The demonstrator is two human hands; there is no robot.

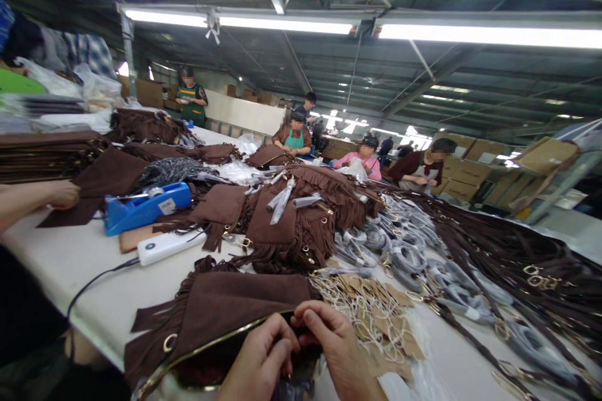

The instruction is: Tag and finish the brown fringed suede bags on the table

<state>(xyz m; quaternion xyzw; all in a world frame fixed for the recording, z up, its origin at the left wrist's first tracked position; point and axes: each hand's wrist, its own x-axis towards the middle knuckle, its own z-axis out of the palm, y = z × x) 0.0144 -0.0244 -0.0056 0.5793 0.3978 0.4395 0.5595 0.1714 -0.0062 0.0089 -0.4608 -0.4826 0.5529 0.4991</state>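
Note:
A brown suede-like fringed bag (pixel 244 291) lies in front of me, its gold zipper (pixel 221 341) open along the near edge. My left hand (pixel 263 357) is over the bag's open mouth, fingers curled together. Beside it, my right hand (pixel 338 348) has thumb and fingers pinched at the right end of the zipper. The fingertips of both hands nearly meet; whatever is between them is hidden or too small to name. Just right of my right hand is a pile of brown paper tags with white strings (pixel 376 313).
Another person's hand (pixel 63 195) rests at a brown piece on the left. Nearby are a blue tape dispenser (pixel 145 207) and a white corded device (pixel 172 245). More fringed bags (pixel 273 219) are heaped ahead; plastic-wrapped straps (pixel 404 257) lie right. Several people sit or stand beyond.

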